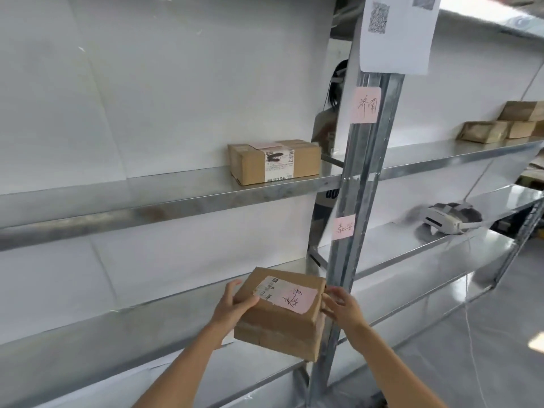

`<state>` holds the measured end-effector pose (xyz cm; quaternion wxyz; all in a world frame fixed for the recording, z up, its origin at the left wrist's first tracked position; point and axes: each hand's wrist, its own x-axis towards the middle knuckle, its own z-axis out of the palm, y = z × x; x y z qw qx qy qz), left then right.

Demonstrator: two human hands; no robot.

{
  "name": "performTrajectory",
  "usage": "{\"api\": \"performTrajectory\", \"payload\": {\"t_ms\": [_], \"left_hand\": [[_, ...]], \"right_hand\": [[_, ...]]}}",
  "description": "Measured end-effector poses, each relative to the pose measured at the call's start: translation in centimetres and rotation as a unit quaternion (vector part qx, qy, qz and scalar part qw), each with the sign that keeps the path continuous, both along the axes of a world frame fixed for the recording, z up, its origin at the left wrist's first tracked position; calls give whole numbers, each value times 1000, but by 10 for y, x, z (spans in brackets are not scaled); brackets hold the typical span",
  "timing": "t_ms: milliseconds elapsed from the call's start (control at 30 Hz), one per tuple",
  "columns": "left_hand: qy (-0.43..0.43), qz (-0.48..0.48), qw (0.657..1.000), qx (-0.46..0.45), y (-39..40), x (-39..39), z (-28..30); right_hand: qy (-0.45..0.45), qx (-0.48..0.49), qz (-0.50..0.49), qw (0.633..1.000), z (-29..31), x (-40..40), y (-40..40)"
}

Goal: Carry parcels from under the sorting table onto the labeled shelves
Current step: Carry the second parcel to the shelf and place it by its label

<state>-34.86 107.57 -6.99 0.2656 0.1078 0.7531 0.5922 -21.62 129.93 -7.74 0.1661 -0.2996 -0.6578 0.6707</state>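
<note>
A brown cardboard parcel [279, 316] with a white shipping label and a pink handwritten note sits partly over the front edge of the lower metal shelf [117, 328]. My left hand [232, 304] grips its left side. My right hand [343, 307] presses against its right side, fingers spread. A pink handwritten label [343, 226] is stuck on the steel upright [362, 184] just above the parcel. A second pink label [365, 105] marks the shelf above, where another taped parcel [273, 161] stands.
The upright stands right beside the held parcel. On the right bay several brown parcels [500, 125] lie on the upper shelf, and a white headset-like device [450, 220] with a cable rests on the lower one. A QR-code sheet [397, 30] hangs high on the upright.
</note>
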Motion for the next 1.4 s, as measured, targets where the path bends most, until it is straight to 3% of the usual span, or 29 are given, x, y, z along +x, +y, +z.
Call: {"api": "performTrajectory", "payload": {"t_ms": [200, 367, 500, 867, 1267, 1400], "left_hand": [[52, 63, 997, -14, 14, -5, -6], [13, 89, 996, -2, 35, -16, -15], [23, 97, 995, -11, 59, -30, -23], [42, 166, 984, -55, 121, -72, -45], [39, 187, 977, -92, 134, -73, -56], [68, 172, 973, -136, 133, -62, -49]], "right_hand": [[-55, 67, 126, 988, 6, -45, 2], [-72, 122, 204, 969, 4, -71, 32], [-96, 198, 208, 953, -4, -99, 65], [-153, 228, 253, 928, -37, -171, 118], [-170, 195, 269, 928, -54, -180, 126], [-158, 228, 270, 922, -49, -166, 125]]}}
